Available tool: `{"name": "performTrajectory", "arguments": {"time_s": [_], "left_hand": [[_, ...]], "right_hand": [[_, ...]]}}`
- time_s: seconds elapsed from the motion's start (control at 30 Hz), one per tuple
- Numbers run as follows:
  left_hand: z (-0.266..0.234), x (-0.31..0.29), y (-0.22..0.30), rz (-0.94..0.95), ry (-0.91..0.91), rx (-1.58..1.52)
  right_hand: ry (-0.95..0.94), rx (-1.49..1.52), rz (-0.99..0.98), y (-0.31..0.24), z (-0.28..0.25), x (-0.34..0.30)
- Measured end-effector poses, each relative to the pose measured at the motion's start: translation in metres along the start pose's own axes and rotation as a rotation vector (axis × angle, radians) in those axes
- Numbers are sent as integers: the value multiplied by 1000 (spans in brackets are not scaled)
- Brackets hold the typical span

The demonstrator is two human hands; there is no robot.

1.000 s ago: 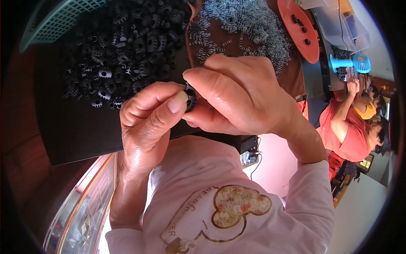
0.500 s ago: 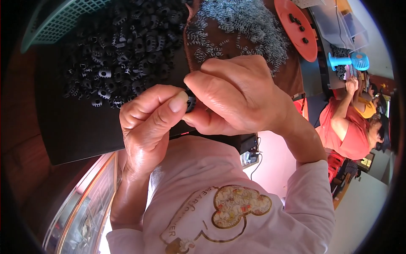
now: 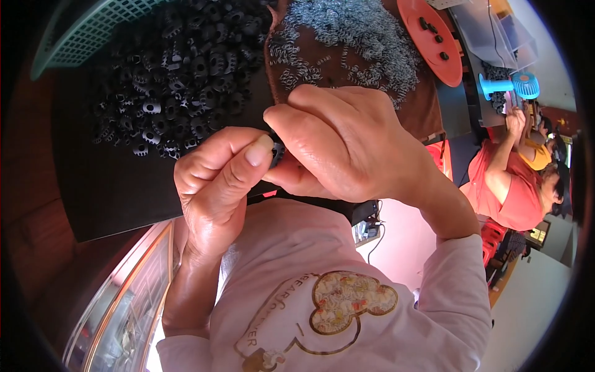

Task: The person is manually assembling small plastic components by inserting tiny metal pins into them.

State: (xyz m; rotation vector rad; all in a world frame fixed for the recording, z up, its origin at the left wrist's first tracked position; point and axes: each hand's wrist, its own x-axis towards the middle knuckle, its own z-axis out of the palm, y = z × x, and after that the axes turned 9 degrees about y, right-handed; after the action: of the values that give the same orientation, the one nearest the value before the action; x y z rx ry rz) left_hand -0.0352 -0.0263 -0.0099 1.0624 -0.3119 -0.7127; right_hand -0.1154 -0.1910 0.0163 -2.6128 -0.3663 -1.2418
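Note:
In front of my chest my two hands meet over a small black claw clip piece [image 3: 277, 152], mostly covered by fingers. My left hand [image 3: 217, 173] pinches it between thumb and curled forefinger. From the other side, my right hand [image 3: 347, 146] closes on it with bent fingers; its fingertips are partly hidden. A heap of black toothed claw clip halves [image 3: 180, 80] lies beyond my left hand. Past my right hand, many small metal springs [image 3: 353, 31] are spread on a brown cloth [image 3: 429, 115].
A red oval plate [image 3: 451, 73] with several small black clips sits at the far right. A green mesh basket [image 3: 102, 34] stands at the far left of the black tabletop [image 3: 105, 192]. Off to the right are a blue fan [image 3: 525, 85] and a person in a red shirt [image 3: 505, 186].
Both hands keep their grip around the small black piece and have shifted only slightly. The surroundings have moved a little in the picture.

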Motion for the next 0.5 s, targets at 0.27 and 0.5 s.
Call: {"name": "performTrajectory", "arguments": {"time_s": [0.27, 0.5], "left_hand": [[-1, 3, 1, -4, -4, -35], [-4, 3, 2, -3, -19, 28]], "right_hand": [[13, 71, 19, 4, 8, 4], [-1, 65, -38, 7, 6, 5]]}}
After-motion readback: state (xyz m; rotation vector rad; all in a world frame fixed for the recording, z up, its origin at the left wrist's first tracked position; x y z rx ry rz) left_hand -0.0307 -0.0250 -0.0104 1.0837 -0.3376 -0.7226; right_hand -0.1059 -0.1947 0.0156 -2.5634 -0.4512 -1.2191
